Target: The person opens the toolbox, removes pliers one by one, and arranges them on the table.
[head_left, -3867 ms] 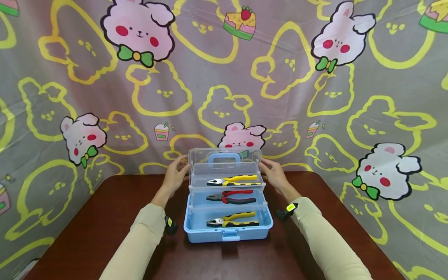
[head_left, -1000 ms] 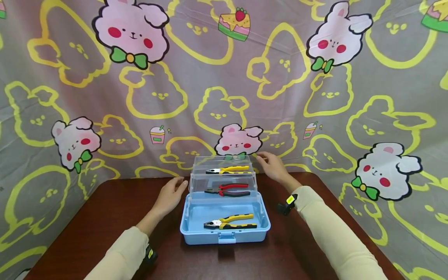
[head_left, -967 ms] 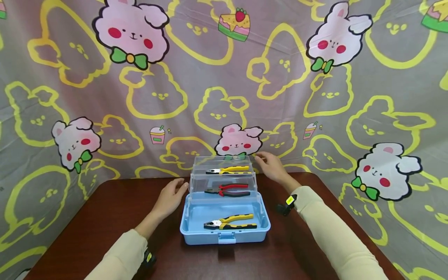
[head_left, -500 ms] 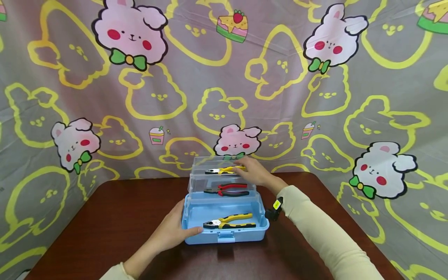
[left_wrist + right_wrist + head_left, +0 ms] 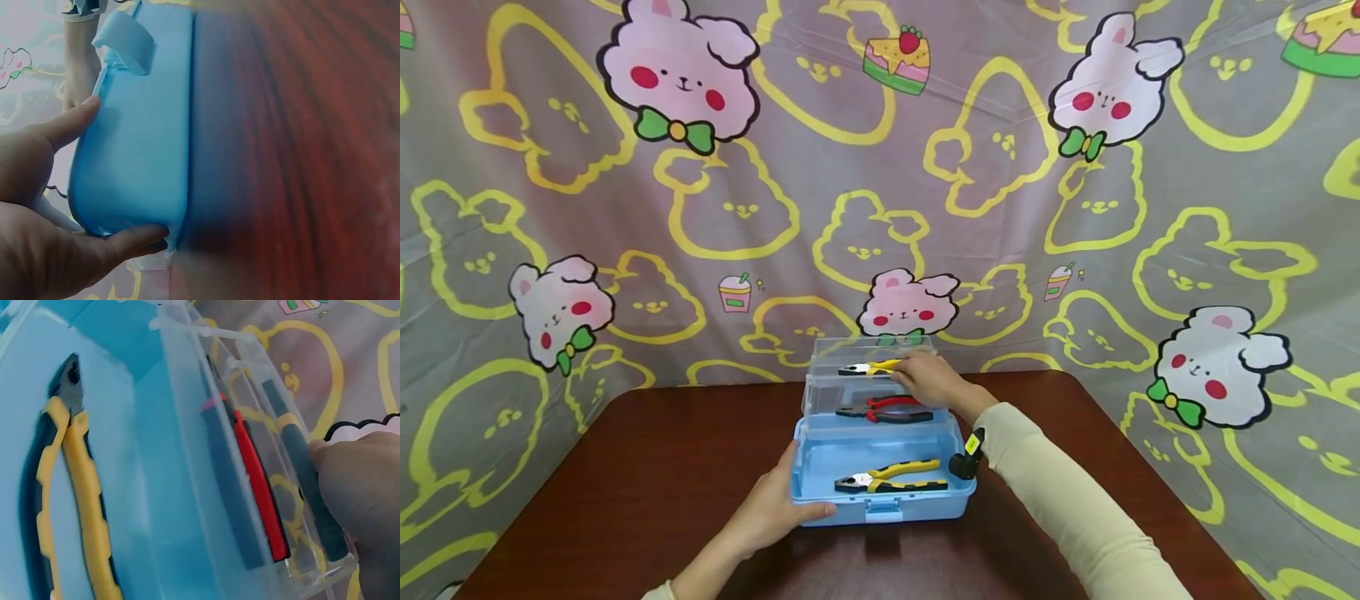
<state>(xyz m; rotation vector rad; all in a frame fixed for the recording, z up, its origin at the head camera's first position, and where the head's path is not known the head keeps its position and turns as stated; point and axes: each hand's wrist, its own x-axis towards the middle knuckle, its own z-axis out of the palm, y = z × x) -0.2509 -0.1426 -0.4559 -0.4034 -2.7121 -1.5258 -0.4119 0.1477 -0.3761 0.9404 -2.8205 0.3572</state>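
Note:
A light blue toolbox (image 5: 917, 507) stands open on the table, its clear trays stepped up behind it. My left hand (image 5: 775, 500) grips the front left corner, thumb across the front and fingers along the side; the left wrist view shows the blue wall (image 5: 140, 144) between them. My right hand (image 5: 936, 379) reaches over the top tray, fingers curled down on the handles of yellow-and-black pliers (image 5: 856, 369) and hiding them. Red-and-black pliers (image 5: 891, 402) lie in the middle tray. Another yellow-and-black pair of pliers (image 5: 861, 481) lies in the blue base.
The dark brown table (image 5: 677, 450) spreads to both sides of the toolbox. A patterned curtain (image 5: 805, 275) hangs behind and around it. On my right wrist sits a black camera (image 5: 966, 458), in front of the box's right rim.
My right hand has come from the box's right side leftward onto the top pliers. The left hand has moved down and forward to the front corner. Earlier both hands were at the tilted-back lid.

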